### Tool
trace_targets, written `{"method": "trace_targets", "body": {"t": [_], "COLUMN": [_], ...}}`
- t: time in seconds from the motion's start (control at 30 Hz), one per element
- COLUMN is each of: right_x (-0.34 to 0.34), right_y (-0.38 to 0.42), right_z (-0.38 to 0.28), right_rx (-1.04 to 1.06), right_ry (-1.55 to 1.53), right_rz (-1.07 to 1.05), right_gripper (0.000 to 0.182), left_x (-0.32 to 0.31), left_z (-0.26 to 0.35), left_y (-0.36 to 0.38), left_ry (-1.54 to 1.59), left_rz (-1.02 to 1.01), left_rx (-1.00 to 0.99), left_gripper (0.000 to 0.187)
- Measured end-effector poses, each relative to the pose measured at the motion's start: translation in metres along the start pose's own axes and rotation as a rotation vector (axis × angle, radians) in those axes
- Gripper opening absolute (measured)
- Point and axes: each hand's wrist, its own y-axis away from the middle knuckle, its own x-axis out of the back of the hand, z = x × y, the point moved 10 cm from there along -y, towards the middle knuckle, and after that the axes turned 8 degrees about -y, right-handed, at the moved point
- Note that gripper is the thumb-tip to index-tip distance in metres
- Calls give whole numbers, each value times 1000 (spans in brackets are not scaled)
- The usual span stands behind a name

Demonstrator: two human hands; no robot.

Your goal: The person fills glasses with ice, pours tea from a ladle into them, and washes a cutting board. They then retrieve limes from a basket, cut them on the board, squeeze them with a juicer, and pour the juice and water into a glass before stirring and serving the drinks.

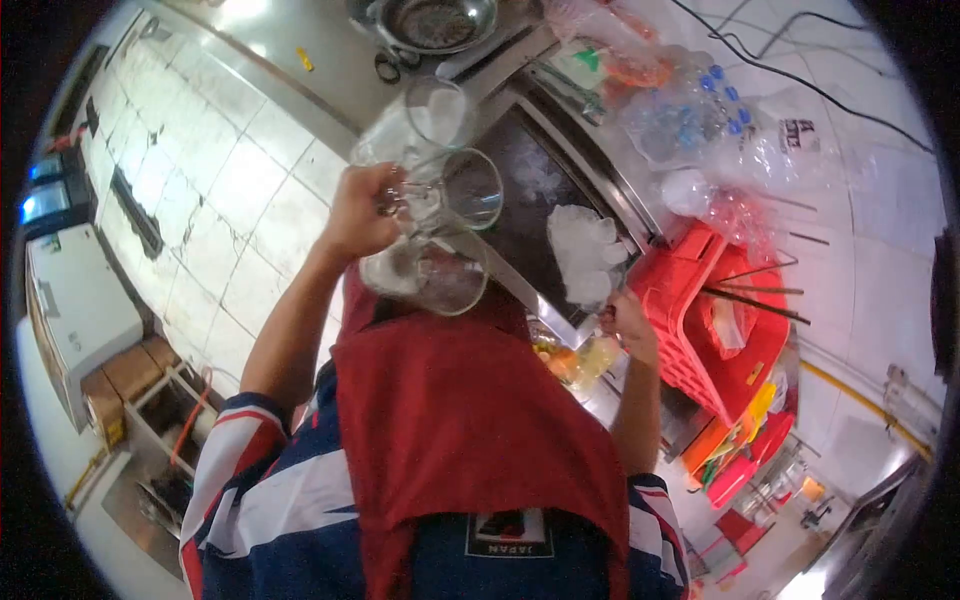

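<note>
My left hand is closed around the handles of three clear glass mugs, bunched together, with whitish contents that look like ice in at least some. Across from them, my right hand grips a clear scoop heaped with ice. The scoop is held over a dark, metal-framed opening, to the right of the mugs and apart from them. The scoop's handle is mostly hidden by my fingers.
A red plastic crate with sticks in it stands right of my right hand. Plastic bags and blue-capped bottles lie beyond it. A metal pan and scissors rest on the steel counter. Tiled floor extends left.
</note>
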Motion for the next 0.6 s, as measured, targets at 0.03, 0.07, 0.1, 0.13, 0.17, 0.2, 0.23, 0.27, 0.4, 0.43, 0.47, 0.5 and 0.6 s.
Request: {"method": "trace_targets", "body": {"t": [0.03, 0.07, 0.1, 0.13, 0.17, 0.2, 0.23, 0.27, 0.4, 0.43, 0.47, 0.5, 0.6], "right_x": [2, 0, 2, 6, 11, 5, 0, -7, -8, -3, 2, 5, 11], "right_y": [16, 41, 59, 61, 62, 67, 80, 100, 109, 108, 106, 105, 104], "right_z": [-13, -41, -60, -68, -78, -90, -104, -131, -132, -134, -129, -124, -131], "right_rx": [17, 62, 102, 107, 106, 50, -6, 11, -212, -205, -250, -294, -301], "right_ry": [-22, 15, 50, 159, 268, 399, 529, 683, 599, 588, 575, 566, 562], "right_rz": [10, 42, 77, -10, -93, -156, -220, -109, -207, -198, -220, -247, -246], "right_gripper": [27, 22, 19, 17, 19, 21, 24, 21, 19, 19, 21, 22, 24], "left_x": [-7, -20, -30, -34, -43, -54, -59, -65, -82, -83, -84, -84, -87], "left_z": [1, 1, 6, 16, 28, 40, 54, 64, 100, 106, 110, 111, 104], "left_y": [-6, -12, -18, -25, -29, -32, -34, -39, -43, -45, -46, -47, -50], "left_ry": [-4, 11, 25, 24, -10, -44, -28, -27, -89, -119, -120, -103, -65], "left_rz": [-10, -66, -127, -150, -232, -317, -329, -356, -415, -410, -409, -412, -381], "left_rx": [-27, -53, -77, -108, -149, -189, -277, -305, -463, -496, -508, -489, -442], "left_gripper": [14, 14, 14, 14, 17, 20, 18, 18, 17, 17, 17, 17, 18]}}
